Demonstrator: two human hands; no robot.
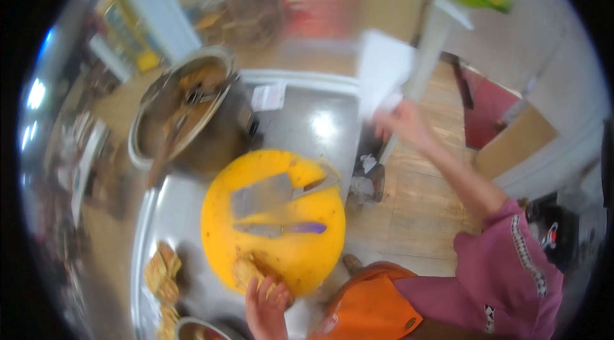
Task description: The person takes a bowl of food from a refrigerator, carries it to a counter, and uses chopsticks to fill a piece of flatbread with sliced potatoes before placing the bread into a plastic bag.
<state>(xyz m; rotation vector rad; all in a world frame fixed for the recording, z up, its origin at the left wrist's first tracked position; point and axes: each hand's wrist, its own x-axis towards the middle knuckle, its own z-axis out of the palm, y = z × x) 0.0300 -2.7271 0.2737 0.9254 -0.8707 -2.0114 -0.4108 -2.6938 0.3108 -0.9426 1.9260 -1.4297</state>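
My right hand (pixel 405 124) is stretched out to the right, its fingers closed on a white paper sheet or bag (pixel 385 69), blurred. My left hand (pixel 267 309) is at the near edge of a round yellow cutting board (pixel 218 225). Its fingers overlap a browned flatbread (pixel 244 271) lying there; whether they grip it or only rest on it cannot be made out. A broad-bladed cleaver (pixel 264 196) with a metal handle lies across the board. Nearer to me is a small knife (pixel 280 229) with a purple handle.
A large metal pot (pixel 216 138) of brown food, with a wooden-handled utensil (pixel 165 150), stands at the far left. Several flatbreads (pixel 162 273) sit along the left edge of the steel counter (pixel 307 121), beside a metal bowl (pixel 204 328). A waste bin (pixel 379 181) stands to the right.
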